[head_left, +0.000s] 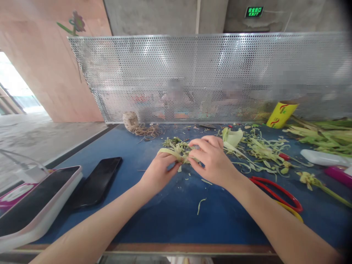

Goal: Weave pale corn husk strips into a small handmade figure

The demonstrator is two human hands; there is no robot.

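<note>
My left hand point(158, 172) pinches the lower end of a small bundle of pale green husk strips point(178, 149), held just above the blue table. From the other side, my right hand point(211, 159) has its thumb and fingertips closed at the same end of the bundle; a thin strand seems to run between the hands, too fine to name. A broad pale husk piece point(232, 137) lies behind my right hand. Red-handled scissors point(283, 187), with a yellow part, are partly covered by my right forearm. Small green scraps point(201, 206) lie in front of the hands.
A black phone point(99, 181) and a pale-cased device point(35, 200) lie at left. Twine point(148, 131) is at the back left. Shredded husks point(264, 150), a yellow tube point(282, 114), and a stemmed husk flower point(308, 179) are at right. A perforated metal screen point(154, 66) closes the far edge.
</note>
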